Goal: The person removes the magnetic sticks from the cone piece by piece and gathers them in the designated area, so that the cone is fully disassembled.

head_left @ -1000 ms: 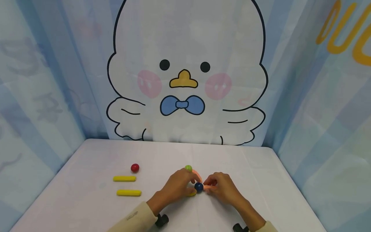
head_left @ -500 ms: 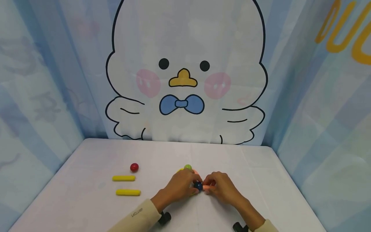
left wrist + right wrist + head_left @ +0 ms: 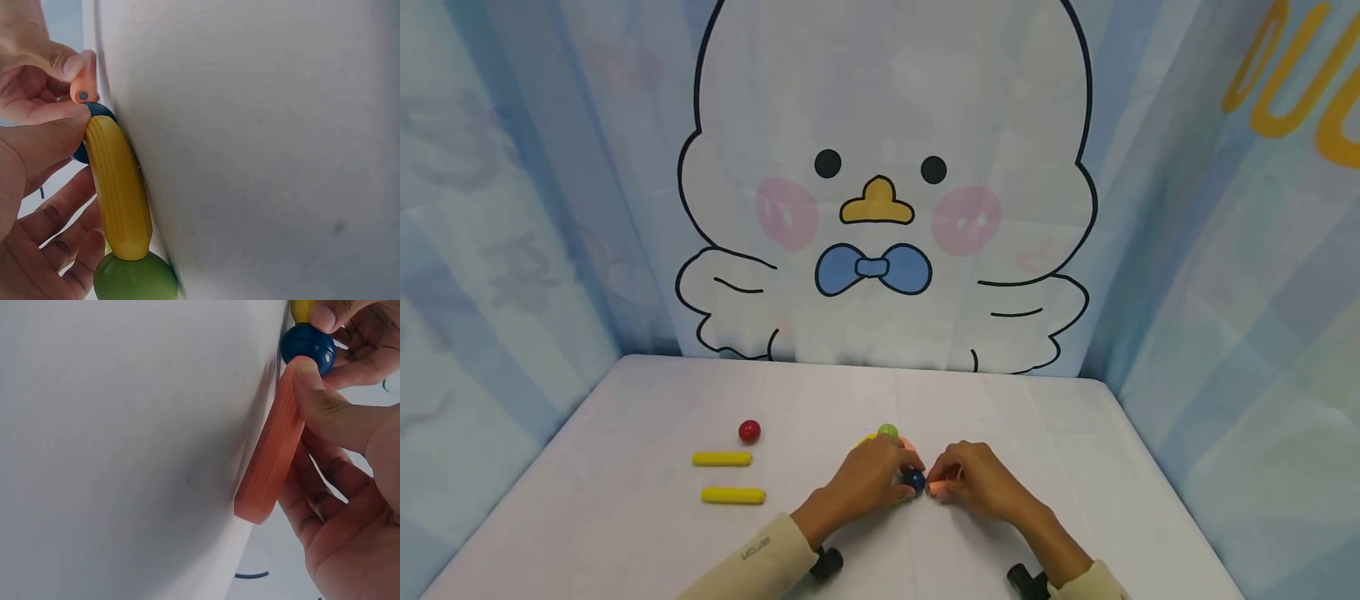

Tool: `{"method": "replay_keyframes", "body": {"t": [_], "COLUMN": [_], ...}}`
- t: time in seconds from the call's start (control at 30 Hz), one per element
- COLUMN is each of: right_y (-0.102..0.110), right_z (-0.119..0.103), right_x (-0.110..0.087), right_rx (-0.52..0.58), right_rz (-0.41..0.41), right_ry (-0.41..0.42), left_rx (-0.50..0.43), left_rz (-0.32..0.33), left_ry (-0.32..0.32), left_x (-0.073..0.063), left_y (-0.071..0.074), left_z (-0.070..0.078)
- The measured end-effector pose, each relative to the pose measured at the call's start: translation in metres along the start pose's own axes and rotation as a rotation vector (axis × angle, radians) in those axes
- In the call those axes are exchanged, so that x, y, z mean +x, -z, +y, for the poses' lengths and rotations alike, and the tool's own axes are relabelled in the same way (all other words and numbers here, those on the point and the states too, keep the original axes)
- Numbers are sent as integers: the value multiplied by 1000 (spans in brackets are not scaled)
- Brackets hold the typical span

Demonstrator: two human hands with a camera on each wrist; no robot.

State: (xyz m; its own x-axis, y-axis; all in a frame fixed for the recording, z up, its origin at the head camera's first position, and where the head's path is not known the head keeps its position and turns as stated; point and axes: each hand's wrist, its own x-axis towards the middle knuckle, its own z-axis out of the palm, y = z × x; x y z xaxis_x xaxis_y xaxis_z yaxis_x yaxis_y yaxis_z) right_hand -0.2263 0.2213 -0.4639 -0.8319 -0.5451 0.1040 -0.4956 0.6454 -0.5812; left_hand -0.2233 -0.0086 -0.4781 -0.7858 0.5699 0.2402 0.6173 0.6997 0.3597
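My left hand pinches a glossy blue ball just above the table. A ribbed yellow stick joins that ball to a green ball, as the left wrist view shows. My right hand grips an orange stick between thumb and fingers. One end of this stick, with a dark round tip, faces the blue ball across a tiny gap in the left wrist view. Behind my left hand, another orange piece and a bit of yellow show beside a light green ball; the hand hides how they join.
Left of my hands, a red ball lies on the white table. Two loose yellow sticks lie nearer to me, one in front of the other. A curtain with a cartoon bird stands behind the table.
My left hand has shifted slightly right and its fingers now cover more of the blue ball. The orange stick in my right hand has drawn slightly away from the ball.
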Motion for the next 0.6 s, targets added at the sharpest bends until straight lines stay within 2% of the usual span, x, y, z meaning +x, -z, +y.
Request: {"method": "replay_keyframes", "body": {"t": [0.13,0.37,0.6], "right_y": [5,15,30], "right_z": [2,7,18], "right_x": [-2,-5,-5], "right_rx": [6,-39,-88], "right_rz": [3,96,146], "right_ry": [14,-2,-133], "left_rx": [0,-10,-15], "left_rz": [1,-12,-20], "left_ry": [12,20,34], "left_x": [-1,-1,-1], "left_y": [1,2,2], "left_z": [-1,0,2]}}
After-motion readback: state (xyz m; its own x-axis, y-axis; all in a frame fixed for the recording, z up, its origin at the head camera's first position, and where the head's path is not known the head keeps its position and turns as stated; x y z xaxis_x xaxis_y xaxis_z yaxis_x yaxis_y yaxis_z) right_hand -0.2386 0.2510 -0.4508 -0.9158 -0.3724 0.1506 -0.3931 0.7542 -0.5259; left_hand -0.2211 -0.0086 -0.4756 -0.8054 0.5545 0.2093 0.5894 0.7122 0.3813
